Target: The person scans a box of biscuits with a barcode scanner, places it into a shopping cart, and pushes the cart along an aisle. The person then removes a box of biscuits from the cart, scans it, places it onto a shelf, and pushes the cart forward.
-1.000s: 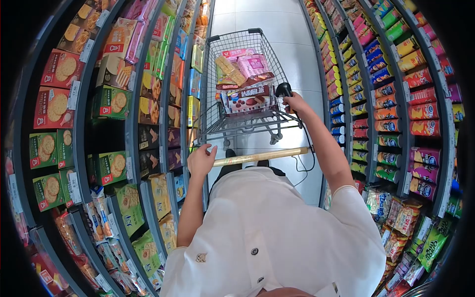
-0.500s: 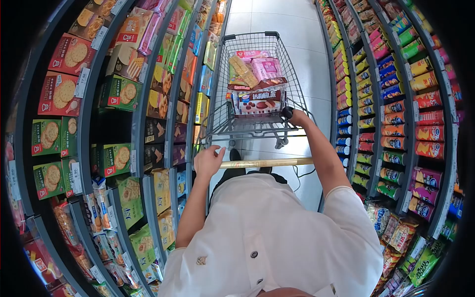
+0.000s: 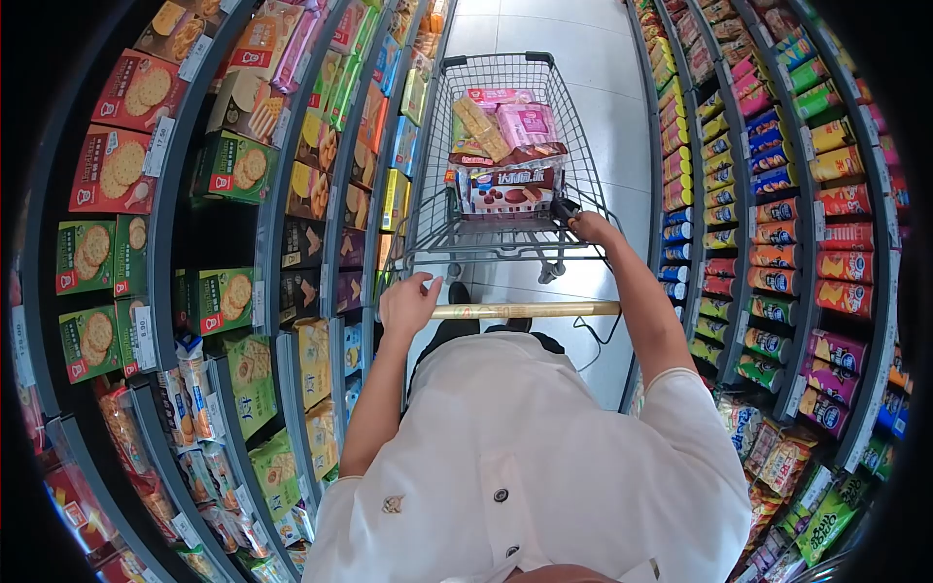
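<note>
Here, a wire shopping cart (image 3: pixel 539 57) stands in the upper middle of the frame on pale floor tiles (image 3: pixel 603 58), its yellowish handlebar (image 3: pixel 559 310) crossing the centre. Left of centre, the left hand (image 3: pixel 408 303) is at the handlebar's left end with its fingers bent; whether they close around the bar, I cannot tell. Right of centre, the right hand (image 3: pixel 593 228) has its fingers wrapped on a black handheld device (image 3: pixel 562 209), by the basket's lower right corner. A dark cable (image 3: pixel 610 330) loops near the handlebar's right end.

Inside the basket, a brown-and-white pie bag (image 3: pixel 513 190) with Chinese lettering faces the handlebar; behind it a golden wafer pack (image 3: pixel 479 127) lies slantwise beside a pink package (image 3: pixel 528 124). Red cracker boxes (image 3: pixel 115 167) line a shelf at upper left, and orange chip canisters (image 3: pixel 846 264) sit at right. A white shirt (image 3: pixel 583 437) fills the lower middle.
</note>
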`<action>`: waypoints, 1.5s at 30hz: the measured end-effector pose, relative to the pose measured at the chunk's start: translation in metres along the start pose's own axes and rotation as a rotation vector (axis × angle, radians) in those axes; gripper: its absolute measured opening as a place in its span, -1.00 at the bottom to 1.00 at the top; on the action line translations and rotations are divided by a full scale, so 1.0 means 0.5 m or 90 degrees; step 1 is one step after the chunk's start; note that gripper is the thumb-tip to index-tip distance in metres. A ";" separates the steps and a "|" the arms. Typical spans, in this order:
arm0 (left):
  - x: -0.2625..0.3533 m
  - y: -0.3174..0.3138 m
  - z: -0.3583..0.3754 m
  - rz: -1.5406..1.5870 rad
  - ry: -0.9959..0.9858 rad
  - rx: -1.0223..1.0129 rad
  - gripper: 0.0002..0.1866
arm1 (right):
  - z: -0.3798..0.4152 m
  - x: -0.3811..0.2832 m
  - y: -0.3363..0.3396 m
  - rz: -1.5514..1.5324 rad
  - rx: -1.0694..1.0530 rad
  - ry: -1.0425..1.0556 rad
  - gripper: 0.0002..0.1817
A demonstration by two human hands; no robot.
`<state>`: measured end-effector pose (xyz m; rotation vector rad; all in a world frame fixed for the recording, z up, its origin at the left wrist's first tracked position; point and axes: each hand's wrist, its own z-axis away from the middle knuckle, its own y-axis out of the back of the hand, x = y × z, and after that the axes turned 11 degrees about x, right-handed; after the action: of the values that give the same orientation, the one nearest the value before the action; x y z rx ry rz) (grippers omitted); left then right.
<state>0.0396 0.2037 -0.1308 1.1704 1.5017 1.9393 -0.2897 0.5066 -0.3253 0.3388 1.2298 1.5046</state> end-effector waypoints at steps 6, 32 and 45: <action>0.002 0.000 -0.002 -0.010 0.018 -0.006 -0.59 | 0.113 -0.039 0.079 -0.065 0.143 0.057 -0.65; -0.009 0.003 -0.226 0.020 -0.119 0.026 -0.60 | 0.498 -0.558 0.597 -0.388 0.670 0.407 -0.78; -0.018 -0.002 -0.290 0.064 -0.185 0.069 -0.57 | 0.679 -0.872 0.722 -0.416 0.873 1.038 -0.74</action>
<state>-0.0739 0.1136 -0.1440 1.5275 1.4302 1.6772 -0.0801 0.3606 0.2835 -0.5893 3.1006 -0.1826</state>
